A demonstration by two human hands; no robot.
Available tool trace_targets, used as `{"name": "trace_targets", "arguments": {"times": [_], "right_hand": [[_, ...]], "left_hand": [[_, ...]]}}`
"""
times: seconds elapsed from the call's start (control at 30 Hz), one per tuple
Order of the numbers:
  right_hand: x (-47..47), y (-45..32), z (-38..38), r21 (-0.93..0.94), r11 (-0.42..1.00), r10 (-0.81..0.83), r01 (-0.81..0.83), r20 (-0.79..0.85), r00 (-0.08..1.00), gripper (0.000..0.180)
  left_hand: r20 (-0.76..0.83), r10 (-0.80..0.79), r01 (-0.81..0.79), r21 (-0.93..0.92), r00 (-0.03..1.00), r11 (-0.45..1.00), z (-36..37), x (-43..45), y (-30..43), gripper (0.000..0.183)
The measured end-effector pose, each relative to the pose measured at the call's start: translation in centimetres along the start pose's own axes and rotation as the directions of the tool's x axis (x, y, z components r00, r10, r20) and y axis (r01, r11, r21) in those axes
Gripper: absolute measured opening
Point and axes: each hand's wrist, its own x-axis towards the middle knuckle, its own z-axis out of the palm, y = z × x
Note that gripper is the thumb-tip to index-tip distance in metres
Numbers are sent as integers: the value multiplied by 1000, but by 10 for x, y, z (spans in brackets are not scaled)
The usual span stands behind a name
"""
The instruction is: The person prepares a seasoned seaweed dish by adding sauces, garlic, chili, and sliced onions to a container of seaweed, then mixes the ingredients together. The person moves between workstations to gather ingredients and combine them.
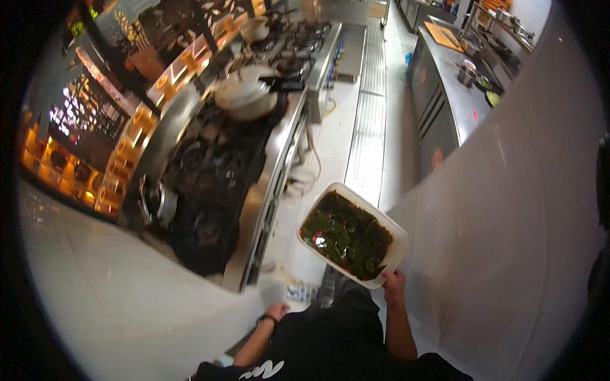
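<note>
My right hand point(394, 285) grips the near right corner of a white plastic tub point(400, 255). Dark green leaves point(344, 235) with small red bits lie in a glossy liquid inside it. The tub is held out over the floor in front of my body, slightly turned. Low on the left side, by my hip, hangs my left hand point(276, 312), with a dark band on its wrist. It is small and blurred, so its fingers are hard to make out, and no object shows in it.
A gas range point(205, 190) runs along the left, bearing a large lidded pot point(245, 97) and a small metal pot point(159, 202). White walls point(491, 247) flank me. Ahead, a floor drain grate point(369, 128) stretches away beside a steel counter point(448, 71) with a cutting board point(443, 35).
</note>
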Motion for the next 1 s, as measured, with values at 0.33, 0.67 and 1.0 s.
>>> {"name": "trace_targets", "arguments": {"times": [0.33,0.67,1.0], "right_hand": [[286,-181,108,84,992,-79,90,-128,989,18],[432,-366,131,290,956,12,38,-170,985,29],[613,-476,121,449,887,76,109,-375,924,32]], "left_hand": [[-18,264,-259,-270,964,927,-190,69,219,36],[-428,799,-607,521,422,600,-516,225,592,21],[221,901,-435,816,-374,-381,-621,335,958,25]]}}
